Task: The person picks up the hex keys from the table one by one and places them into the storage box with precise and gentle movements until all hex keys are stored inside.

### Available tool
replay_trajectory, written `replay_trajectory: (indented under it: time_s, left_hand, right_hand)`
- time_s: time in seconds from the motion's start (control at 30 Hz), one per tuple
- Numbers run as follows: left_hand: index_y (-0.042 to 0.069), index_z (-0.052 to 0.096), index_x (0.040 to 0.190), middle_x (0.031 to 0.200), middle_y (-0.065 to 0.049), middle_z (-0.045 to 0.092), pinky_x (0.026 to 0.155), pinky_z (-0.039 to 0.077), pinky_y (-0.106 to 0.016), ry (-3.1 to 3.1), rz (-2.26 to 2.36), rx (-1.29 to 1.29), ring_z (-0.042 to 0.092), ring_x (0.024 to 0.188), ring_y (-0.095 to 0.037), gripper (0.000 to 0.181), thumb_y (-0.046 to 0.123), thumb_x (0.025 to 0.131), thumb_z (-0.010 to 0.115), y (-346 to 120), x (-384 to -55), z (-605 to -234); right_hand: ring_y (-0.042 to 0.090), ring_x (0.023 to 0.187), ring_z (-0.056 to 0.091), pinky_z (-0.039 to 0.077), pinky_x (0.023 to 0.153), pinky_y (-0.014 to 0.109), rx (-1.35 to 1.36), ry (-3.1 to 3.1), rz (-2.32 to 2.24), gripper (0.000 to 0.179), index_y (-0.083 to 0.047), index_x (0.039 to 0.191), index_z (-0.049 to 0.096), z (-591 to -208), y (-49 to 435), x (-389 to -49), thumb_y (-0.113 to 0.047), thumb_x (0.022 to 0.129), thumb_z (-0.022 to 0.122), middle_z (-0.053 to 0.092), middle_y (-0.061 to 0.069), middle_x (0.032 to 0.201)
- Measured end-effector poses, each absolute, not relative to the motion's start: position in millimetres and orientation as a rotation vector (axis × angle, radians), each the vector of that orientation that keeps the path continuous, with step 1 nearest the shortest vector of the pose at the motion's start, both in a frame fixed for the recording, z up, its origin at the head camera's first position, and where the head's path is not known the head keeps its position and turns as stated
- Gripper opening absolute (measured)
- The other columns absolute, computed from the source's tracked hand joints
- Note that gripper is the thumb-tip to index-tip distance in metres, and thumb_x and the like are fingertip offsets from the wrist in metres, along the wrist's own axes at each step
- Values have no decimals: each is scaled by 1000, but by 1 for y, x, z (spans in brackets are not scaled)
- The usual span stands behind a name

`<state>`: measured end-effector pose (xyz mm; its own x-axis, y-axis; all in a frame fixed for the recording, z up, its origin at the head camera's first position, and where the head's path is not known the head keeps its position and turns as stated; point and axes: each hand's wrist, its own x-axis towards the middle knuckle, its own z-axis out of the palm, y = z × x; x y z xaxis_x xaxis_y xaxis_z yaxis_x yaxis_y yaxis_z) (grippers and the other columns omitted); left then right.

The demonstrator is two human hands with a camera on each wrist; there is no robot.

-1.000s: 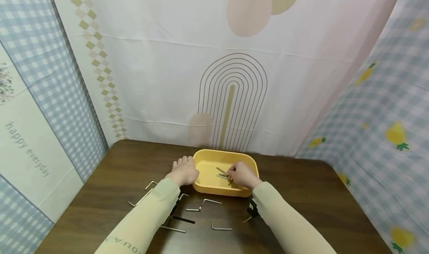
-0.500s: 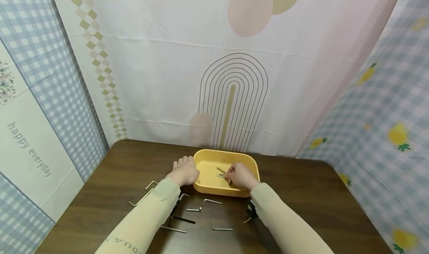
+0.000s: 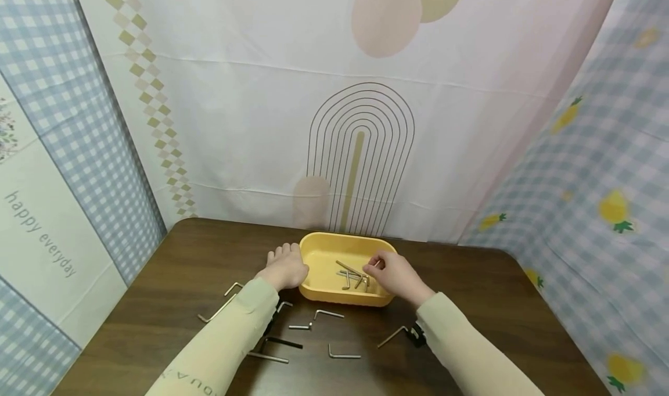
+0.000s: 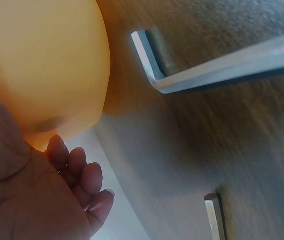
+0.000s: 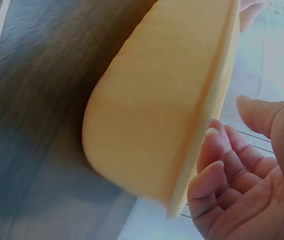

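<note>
A yellow bin point(image 3: 321, 259) stands on the dark table with several hex keys point(image 3: 347, 279) lying crossed in its right half. My left hand point(image 3: 284, 266) rests against the bin's left end, its fingers loosely bent beside the wall in the left wrist view. Over the bin's right rim is my right hand point(image 3: 396, 275), fingertips above the inside. The right wrist view shows that right hand point(image 5: 247, 180) with thumb and fingers apart and nothing between them. In the left wrist view, a silver hex key point(image 4: 222, 65) lies beside the bin.
In front of the bin lie a silver hex key point(image 3: 345, 356), a black hex key point(image 3: 284, 342) and several others. A brass-toned hex key point(image 3: 392, 337) lies near the right wrist. More lie by the left sleeve point(image 3: 230, 326). A patterned cloth point(image 3: 251, 123) hangs behind the table.
My right hand has drawn back rightward from the hex keys to the bin's right rim, its fingers now apart. More keys show in the bin. The left hand has stayed put.
</note>
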<state>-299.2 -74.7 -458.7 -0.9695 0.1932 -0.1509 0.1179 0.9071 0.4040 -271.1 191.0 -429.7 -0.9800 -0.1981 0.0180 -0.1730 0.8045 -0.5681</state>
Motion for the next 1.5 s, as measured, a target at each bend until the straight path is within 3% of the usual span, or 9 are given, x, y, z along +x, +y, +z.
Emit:
replay_trajectory:
  time_s: [0.43,0.73,1.17,1.5]
  left_hand:
    - [-2,44,123,105,-13,42,92,26,-47,2901,588,238,39,103,-33,43,27,92,49,-75,-298,-463]
    - [-2,44,123,104,-13,42,92,26,-48,2901,586,237,38,102,-33,42,27,93,50,-75,-297,-459]
    - [-3,43,126,107,-15,43,94,27,-48,2898,585,231,39,105,-34,45,27,94,50,-76,-299,-460]
    - [-3,43,125,107,-14,42,93,26,-48,2897,592,240,39,103,-33,44,28,93,50,-74,-300,-459]
  right_hand:
    - [11,71,57,47,63,27,-572,2897,-1159,29,-15,106,62,-437,244,-228,-32,85,74,61,-6,80]
    - [12,73,57,48,64,28,-476,2846,-1156,35,-17,107,63,-453,273,-206,-43,85,71,62,-8,84]
    - [13,74,57,49,64,27,-469,2689,-1151,30,-11,104,64,-480,291,-198,-29,84,76,62,0,87]
    - [12,76,53,45,66,26,-517,2646,-1135,33,-11,101,63,-491,297,-201,-30,80,79,59,3,89]
